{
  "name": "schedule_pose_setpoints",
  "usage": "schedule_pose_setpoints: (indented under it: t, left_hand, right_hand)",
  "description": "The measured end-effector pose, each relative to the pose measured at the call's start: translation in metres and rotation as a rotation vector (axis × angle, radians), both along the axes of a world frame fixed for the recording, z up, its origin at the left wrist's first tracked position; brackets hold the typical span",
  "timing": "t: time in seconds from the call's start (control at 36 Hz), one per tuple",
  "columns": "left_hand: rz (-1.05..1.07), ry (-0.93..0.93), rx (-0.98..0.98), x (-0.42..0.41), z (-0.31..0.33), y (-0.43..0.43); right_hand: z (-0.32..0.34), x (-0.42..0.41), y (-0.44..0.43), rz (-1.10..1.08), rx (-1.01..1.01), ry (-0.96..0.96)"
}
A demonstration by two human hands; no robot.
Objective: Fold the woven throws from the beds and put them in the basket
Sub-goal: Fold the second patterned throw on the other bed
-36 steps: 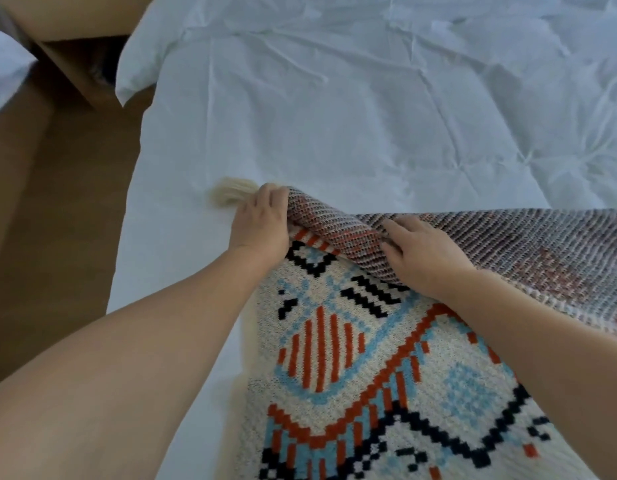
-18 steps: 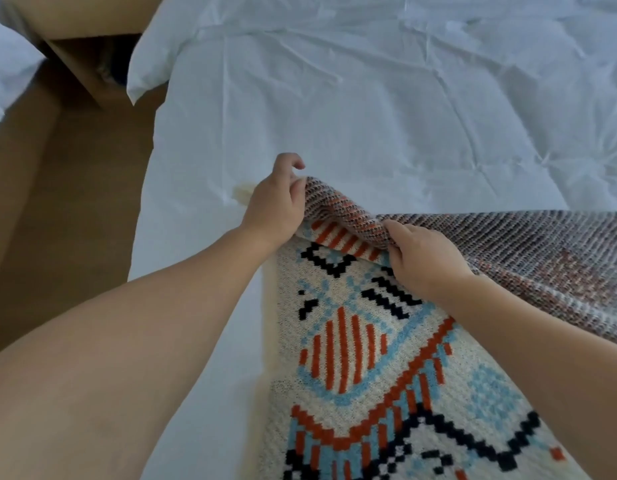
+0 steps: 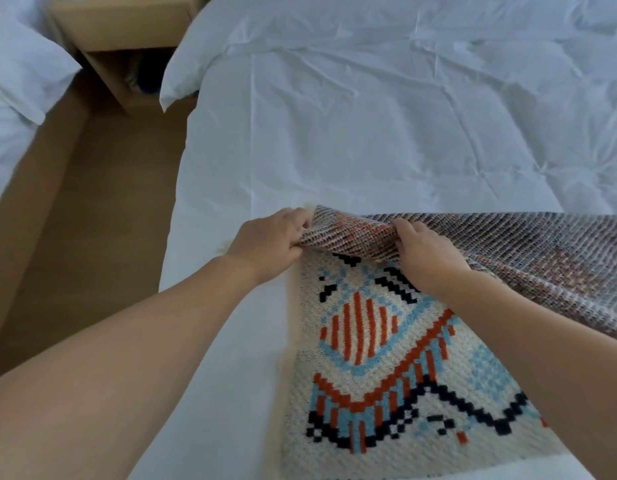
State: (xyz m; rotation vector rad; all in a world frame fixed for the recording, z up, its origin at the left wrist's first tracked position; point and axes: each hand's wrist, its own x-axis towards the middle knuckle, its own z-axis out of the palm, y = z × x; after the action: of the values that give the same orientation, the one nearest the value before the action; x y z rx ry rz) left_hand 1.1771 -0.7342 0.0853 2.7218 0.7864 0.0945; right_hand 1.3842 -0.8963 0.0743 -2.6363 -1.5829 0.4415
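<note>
I see my left hand (image 3: 269,242) and right hand (image 3: 426,252) both pinching the turned-over edge of the throw (image 3: 369,358), which lies on the white bed (image 3: 369,133), its underside showing.

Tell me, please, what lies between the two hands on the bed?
In the head view, only the folded-over edge of the throw spans the gap between the left hand and right hand; both grip it.
</note>
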Motion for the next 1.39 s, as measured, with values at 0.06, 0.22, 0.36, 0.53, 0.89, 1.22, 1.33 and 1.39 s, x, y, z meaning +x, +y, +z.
schedule_pose_setpoints:
  t: [0.06, 0.22, 0.36, 0.53, 0.89, 1.22, 1.33, 1.39]
  left_hand:
    - [0.032, -0.043, -0.021, -0.004, 0.003, -0.004]
    - [0.097, -0.185, -0.187, -0.009, 0.018, -0.02]
    - [0.146, -0.309, -0.374, -0.019, 0.027, -0.03]
    - [0.035, -0.213, -0.368, -0.033, 0.031, -0.03]
    - [-0.083, -0.293, -0.173, -0.037, 0.025, -0.037]
    - [-0.063, -0.297, -0.103, -0.067, 0.025, -0.047]
    - [-0.04, -0.249, -0.108, -0.087, 0.009, -0.072]
    - [-0.037, -0.2, -0.112, -0.098, 0.0, -0.09]
  right_hand:
    - [0.004, -0.01, -0.001, 0.021, 0.006, -0.011]
    - [0.019, -0.053, -0.011, 0.193, 0.055, -0.066]
    - [0.015, -0.085, -0.011, 0.256, 0.094, -0.108]
    - [0.021, -0.096, -0.004, 0.047, 0.162, 0.183]
    - [0.017, -0.117, -0.01, 0.159, 0.355, -0.081]
    - [0.025, -0.057, -0.051, -0.1, 0.032, -0.119]
    - [0.009, -0.025, -0.09, -0.114, -0.123, -0.206]
    - [0.002, -0.013, -0.111, -0.109, -0.174, -0.231]
